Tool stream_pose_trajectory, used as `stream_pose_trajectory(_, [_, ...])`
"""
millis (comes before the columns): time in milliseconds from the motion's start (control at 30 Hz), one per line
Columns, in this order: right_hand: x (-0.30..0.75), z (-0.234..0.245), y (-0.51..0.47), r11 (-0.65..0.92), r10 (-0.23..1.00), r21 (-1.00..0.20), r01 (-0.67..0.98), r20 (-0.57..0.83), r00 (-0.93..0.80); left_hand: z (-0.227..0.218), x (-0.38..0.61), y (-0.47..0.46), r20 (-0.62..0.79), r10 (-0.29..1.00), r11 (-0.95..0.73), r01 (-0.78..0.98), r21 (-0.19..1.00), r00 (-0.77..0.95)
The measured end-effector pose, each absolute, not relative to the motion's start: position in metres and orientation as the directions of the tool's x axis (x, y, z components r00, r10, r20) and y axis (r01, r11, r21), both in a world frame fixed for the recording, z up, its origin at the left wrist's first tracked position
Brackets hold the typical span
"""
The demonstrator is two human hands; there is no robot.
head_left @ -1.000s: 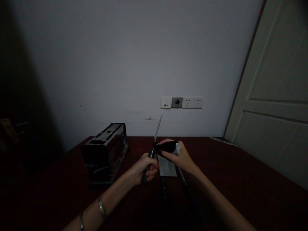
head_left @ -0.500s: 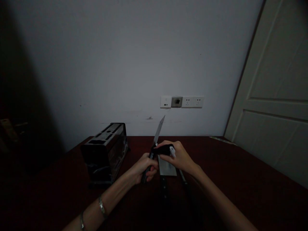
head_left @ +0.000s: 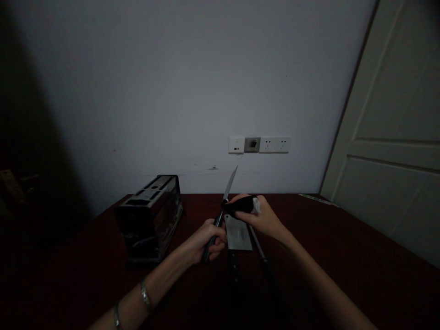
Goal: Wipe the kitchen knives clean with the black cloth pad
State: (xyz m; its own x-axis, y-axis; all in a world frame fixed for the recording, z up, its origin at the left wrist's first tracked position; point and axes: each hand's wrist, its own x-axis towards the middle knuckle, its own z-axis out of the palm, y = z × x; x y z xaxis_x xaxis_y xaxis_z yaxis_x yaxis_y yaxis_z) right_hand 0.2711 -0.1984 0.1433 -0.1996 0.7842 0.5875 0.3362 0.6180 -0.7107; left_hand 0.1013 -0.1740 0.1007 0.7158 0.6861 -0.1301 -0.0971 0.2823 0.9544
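My left hand [head_left: 210,240] is wrapped round the black handle of a knife [head_left: 230,183], whose blade points up and away toward the wall. In my right hand [head_left: 266,221] is a black cloth [head_left: 243,206] with a white tuft at its right end. The cloth presses against the knife's blade just above the handle and hides that part. Beneath my hands a cleaver [head_left: 239,236] lies flat, its dark handle toward me. A thin rod-like tool with a dark handle [head_left: 263,256] lies to the cleaver's right, partly covered by my right hand.
On the left stands a dark knife block [head_left: 149,215] with slots along its top. The dark red table [head_left: 295,256] meets a pale wall with sockets [head_left: 275,145]. A flat strip [head_left: 318,200] lies at the back right, near a white door [head_left: 392,137].
My right hand has slid the cloth slightly right and up along the blade, uncovering more of the cleaver and the rod-like tool. My left hand stays nearly still; the knife tip shifts slightly right.
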Motion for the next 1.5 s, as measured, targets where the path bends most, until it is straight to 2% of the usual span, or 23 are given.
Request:
stream_pose_trajectory(100, [0.277, 0.145, -0.196, 0.573, 0.804, -0.759, 0.309, 0.594, -0.029, 0.103, 0.099, -0.173, -0.131, 0.691, 0.293, -0.110, 0.950, 0.711])
stream_pose_trajectory(233, [0.281, 0.146, -0.191, 0.550, 0.764, -0.739, 0.390, 0.634, 0.124, 0.106, 0.096, -0.170, -0.156, 0.700, 0.303, -0.092, 0.949, 0.697])
stream_pose_trajectory(467, [0.284, 0.141, -0.184, 0.478, 0.704, -0.654, 0.587, 0.685, 0.190, 0.108, 0.092, -0.165, -0.193, 0.710, 0.297, -0.039, 0.954, 0.677])
stream_pose_trajectory(567, [0.281, 0.136, -0.191, 0.463, 0.731, -0.611, 0.642, 0.673, 0.114, 0.112, 0.089, -0.163, -0.239, 0.700, 0.362, -0.046, 0.931, 0.673])
stream_pose_trajectory(700, [0.269, 0.121, -0.214, 0.519, 0.783, -0.558, 0.647, 0.615, -0.098, 0.116, 0.085, -0.158, -0.325, 0.615, 0.535, -0.078, 0.841, 0.718])
stream_pose_trajectory(900, [0.236, 0.079, -0.255, 0.664, 0.696, -0.233, 0.711, 0.540, -0.473, 0.113, 0.082, -0.148, -0.327, 0.492, 0.670, -0.111, 0.734, 0.807])
stream_pose_trajectory(1100, [0.200, 0.025, -0.266, 0.762, 0.541, 0.074, 0.643, 0.472, -0.696, 0.117, 0.079, -0.148, -0.306, 0.476, 0.700, -0.145, 0.699, 0.824])
stream_pose_trajectory(1167, [0.191, 0.013, -0.265, 0.764, 0.517, 0.132, 0.632, 0.461, -0.722, 0.119, 0.079, -0.149, -0.305, 0.476, 0.708, -0.153, 0.690, 0.825])
stream_pose_trajectory(1367, [0.187, -0.001, -0.260, 0.771, 0.525, 0.149, 0.619, 0.403, -0.750, 0.114, 0.080, -0.147, -0.292, 0.477, 0.742, -0.202, 0.639, 0.829])
stream_pose_trajectory(1500, [0.193, 0.000, -0.259, 0.790, 0.565, 0.036, 0.612, 0.346, -0.749, 0.106, 0.083, -0.145, -0.290, 0.487, 0.756, -0.231, 0.613, 0.824])
